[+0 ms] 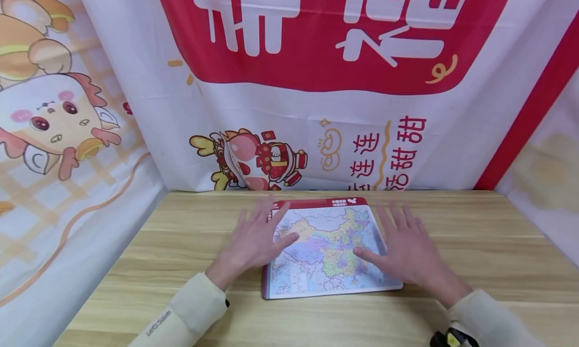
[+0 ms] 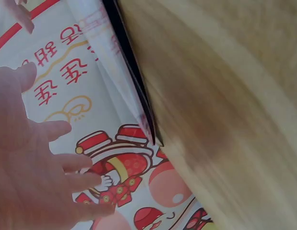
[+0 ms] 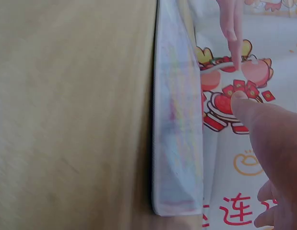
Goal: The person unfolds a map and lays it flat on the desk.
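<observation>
A flat map board [image 1: 316, 246] with a red top border, showing a coloured map, lies on the wooden table. Over its left edge hovers my left hand [image 1: 255, 241], fingers spread and straight, thumb pointing inward. My right hand [image 1: 409, 249] is likewise spread above the right edge. Both wrist views show the hands apart from the board: the left hand [image 2: 33, 163] has a gap to the board's dark edge [image 2: 131, 72], and the right hand [image 3: 278, 143] is clear of the thin slab of the map board [image 3: 179, 143]. Neither hand holds anything.
The wooden table [image 1: 176, 256] spreads around the board. Behind it hangs a white and red printed cloth [image 1: 280, 105] reaching the table's back edge. Another cloth with a cartoon figure [image 1: 54, 120] hangs at the left side.
</observation>
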The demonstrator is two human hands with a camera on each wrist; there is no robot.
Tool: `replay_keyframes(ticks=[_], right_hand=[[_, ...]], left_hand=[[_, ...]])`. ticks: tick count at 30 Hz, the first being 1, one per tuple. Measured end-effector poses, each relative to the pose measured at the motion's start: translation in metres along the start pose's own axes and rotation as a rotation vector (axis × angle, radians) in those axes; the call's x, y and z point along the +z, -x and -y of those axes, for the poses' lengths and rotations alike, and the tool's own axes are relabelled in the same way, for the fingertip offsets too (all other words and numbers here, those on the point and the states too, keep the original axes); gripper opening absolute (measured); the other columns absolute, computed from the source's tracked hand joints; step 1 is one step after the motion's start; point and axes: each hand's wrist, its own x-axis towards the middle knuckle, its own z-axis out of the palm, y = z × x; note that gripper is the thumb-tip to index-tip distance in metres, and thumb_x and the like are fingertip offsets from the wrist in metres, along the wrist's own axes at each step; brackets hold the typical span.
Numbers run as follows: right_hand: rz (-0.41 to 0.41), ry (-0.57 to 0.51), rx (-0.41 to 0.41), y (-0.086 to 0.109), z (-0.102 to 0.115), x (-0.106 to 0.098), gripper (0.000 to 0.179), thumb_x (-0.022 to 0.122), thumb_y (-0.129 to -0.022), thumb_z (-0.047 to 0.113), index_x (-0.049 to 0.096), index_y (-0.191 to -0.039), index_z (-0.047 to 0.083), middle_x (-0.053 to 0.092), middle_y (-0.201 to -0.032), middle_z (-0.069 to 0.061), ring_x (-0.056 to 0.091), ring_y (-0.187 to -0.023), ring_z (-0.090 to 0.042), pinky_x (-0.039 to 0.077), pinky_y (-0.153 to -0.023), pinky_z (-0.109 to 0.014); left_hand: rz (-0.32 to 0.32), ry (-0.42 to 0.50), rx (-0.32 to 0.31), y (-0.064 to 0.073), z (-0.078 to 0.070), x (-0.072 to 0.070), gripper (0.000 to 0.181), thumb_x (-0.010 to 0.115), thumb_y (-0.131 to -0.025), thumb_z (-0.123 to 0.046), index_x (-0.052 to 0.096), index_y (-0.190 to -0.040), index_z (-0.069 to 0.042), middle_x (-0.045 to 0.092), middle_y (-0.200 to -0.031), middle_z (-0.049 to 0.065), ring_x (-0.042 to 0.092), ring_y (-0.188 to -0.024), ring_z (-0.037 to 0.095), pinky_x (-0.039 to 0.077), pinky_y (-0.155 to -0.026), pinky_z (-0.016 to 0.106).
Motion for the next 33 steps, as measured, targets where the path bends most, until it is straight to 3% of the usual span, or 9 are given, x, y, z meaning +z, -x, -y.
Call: replay_keyframes(ticks=[7,14,23,33], right_hand=[[-0.012,-0.051,-0.049,0.017,0.01,0.015,0.125,0.059,-0.087,0.086,0.023,-0.166,-0.004,0.025,-0.172,-0.031,0.024,-0.159,-0.055,0.026,-0.128,-0.068],[0.084,-0.095,0.024,0.031,0.021,0.026,0.13,0.061,-0.082,0.089,0.024,-0.167,-0.002,0.023,-0.175,-0.025,0.022,-0.162,-0.05,0.03,-0.126,-0.068],[0.062,-0.079,-0.012,0.036,0.02,0.032,0.127,0.067,-0.083,0.084,0.028,-0.165,-0.005,0.028,-0.172,-0.028,0.027,-0.16,-0.051,0.032,-0.126,-0.066],[0.092,-0.066,0.018,0.028,0.005,0.028,0.135,0.068,-0.078,0.087,0.025,-0.165,-0.007,0.025,-0.173,-0.03,0.024,-0.159,-0.053,0.032,-0.125,-0.068]], left_hand=[[0.082,0.024,0.059,-0.005,0.004,0.002,0.078,0.053,-0.104,-0.063,0.025,-0.17,-0.033,0.013,-0.181,0.004,0.008,-0.169,0.031,0.009,-0.133,0.069],[0.164,0.034,0.086,-0.011,0.01,0.007,0.074,0.055,-0.105,-0.057,0.03,-0.169,-0.029,0.016,-0.181,0.005,0.013,-0.168,0.032,0.012,-0.133,0.068],[0.318,0.052,0.108,-0.013,0.01,0.008,0.066,0.051,-0.108,-0.053,0.034,-0.168,-0.029,0.021,-0.18,0.003,0.014,-0.168,0.03,0.013,-0.133,0.067],[0.355,0.014,0.1,-0.005,0.008,0.004,0.065,0.05,-0.109,-0.052,0.036,-0.167,-0.028,0.024,-0.179,0.004,0.018,-0.168,0.03,0.017,-0.133,0.066]])
